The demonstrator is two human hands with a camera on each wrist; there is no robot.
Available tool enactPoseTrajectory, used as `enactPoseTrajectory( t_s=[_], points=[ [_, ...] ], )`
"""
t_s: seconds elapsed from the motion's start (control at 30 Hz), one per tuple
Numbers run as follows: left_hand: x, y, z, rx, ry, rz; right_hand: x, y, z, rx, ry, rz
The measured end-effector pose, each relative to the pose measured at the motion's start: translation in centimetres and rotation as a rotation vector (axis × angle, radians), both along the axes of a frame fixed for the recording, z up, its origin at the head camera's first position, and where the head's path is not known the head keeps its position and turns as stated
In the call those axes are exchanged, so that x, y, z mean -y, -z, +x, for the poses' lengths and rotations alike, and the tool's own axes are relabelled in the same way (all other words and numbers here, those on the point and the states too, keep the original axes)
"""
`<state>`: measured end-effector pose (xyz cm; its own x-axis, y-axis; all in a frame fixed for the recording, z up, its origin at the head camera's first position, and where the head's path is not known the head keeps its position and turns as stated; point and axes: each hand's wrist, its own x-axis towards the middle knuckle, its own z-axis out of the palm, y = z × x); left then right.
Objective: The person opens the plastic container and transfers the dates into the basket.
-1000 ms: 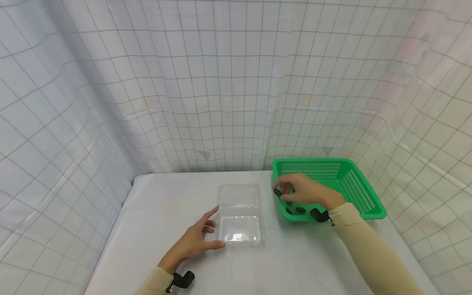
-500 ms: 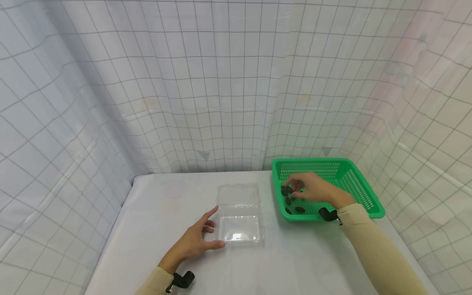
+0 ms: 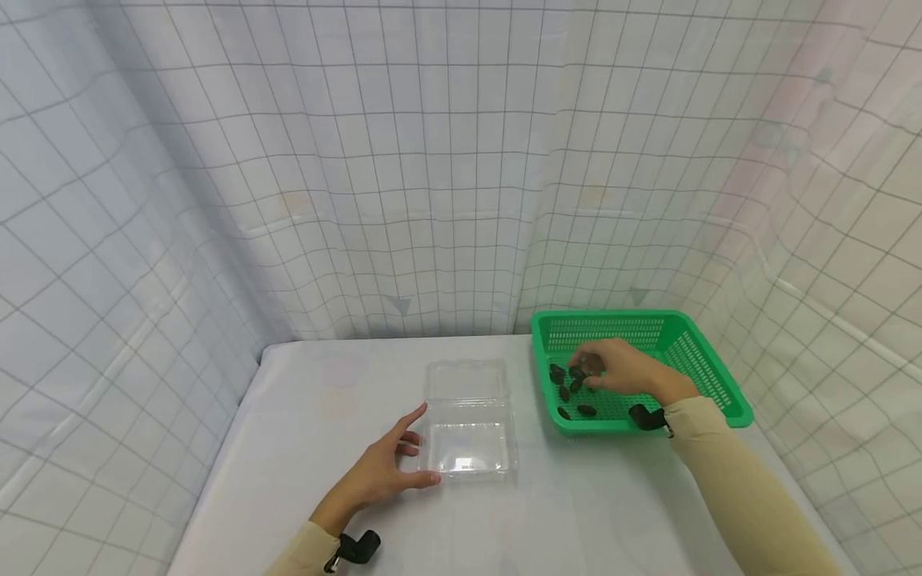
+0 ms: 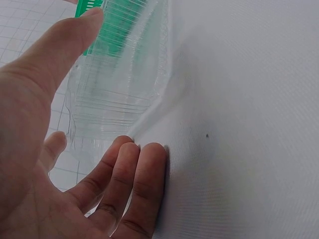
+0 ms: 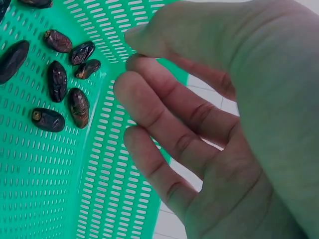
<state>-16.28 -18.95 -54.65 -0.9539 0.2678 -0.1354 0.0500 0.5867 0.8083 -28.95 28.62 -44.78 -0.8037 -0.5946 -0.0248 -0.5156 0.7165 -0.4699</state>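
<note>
In the head view a clear plastic clamshell container [image 3: 464, 445] lies unfolded on the white-covered table, its lid toward the back. Beside its left edge rests my left hand [image 3: 378, 470], thumb at the near corner and index finger by the hinge, both fairly straight. My right hand [image 3: 619, 366] hovers inside the green basket [image 3: 605, 427], above its left part. Several dark dates [image 5: 57, 81] lie on the basket floor in the right wrist view. Near its fingers [image 5: 142, 99], which are loosely bent, no held date is visible; the thumb and index tips almost meet.
White cloth with a grid pattern hangs behind the table [image 3: 338, 400] and on both sides. The basket stands at the back right, near the right-hand cloth. Black wrist cameras sit on both wrists.
My right hand has moved right, from the basket's left rim to farther inside. The date it pinched at first is no longer visible in its fingers. My left hand and the container stay put.
</note>
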Motion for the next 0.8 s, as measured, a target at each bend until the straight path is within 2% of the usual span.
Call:
enactPoseTrajectory(
  t_s=[0.37, 0.57, 0.8],
  points=[
    [0.1, 0.1, 0.4, 0.008, -0.008, 0.009, -0.9, 0.1, -0.2, 0.041, 0.054, 0.043],
    [0.2, 0.3, 0.2, 0.007, 0.007, 0.011, -1.6, 0.1, -0.4, 0.052, 0.073, 0.089],
    [0.2, 0.3, 0.0, -0.005, 0.009, 0.012, -1.9, 0.1, -0.5, 0.067, 0.092, 0.096]
  ],
)
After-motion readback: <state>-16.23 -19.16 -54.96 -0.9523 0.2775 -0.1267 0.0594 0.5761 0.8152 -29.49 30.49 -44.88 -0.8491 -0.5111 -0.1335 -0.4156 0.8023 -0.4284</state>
